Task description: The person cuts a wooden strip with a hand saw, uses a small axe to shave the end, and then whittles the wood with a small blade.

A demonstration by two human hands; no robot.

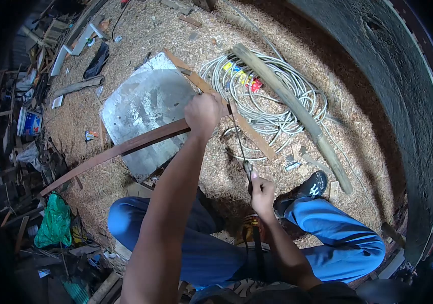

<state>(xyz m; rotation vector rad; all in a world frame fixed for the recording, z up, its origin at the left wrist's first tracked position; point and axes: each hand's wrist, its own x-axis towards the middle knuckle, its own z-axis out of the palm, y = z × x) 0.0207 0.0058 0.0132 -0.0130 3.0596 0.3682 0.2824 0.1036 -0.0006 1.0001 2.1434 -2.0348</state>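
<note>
Obs., head view. Person crouched over sawdust-covered floor (363, 126), blue trousers, black shoe (312, 185) on the right foot.

Left hand (203, 114): arm stretched forward, fingers wrapped tight around the upper end of a curved wooden strip (125, 147). The strip was long, brown and bowed. From the fist it ran down and to the left across a metal sheet (145, 109), and its far end reached the clutter at the left edge.

Right hand (262, 193): close to the knees, fingers closed on the lower end of a thin dark tool (240, 143). This ran up from the fist toward the left hand and met the strip just beside it — rod, blade or cord, could not tell. A darker handle section showed just above the fingers.

Surroundings: the metal sheet lay flat on the floor, dull grey and scuffed. A flat wooden lath (257, 142) crossed diagonally under the left hand, along the sheet's right edge. To the right lay a coil of pale cable (277, 109) with coloured tags (241, 78) on its upper left part; a bamboo pole (297, 114) lay slantwise across the coil. A dark curved wall (403, 101) bounded the right side. At the left edge — a green bag (54, 223) and a paint bucket (29, 122) among scrap wood.
</note>
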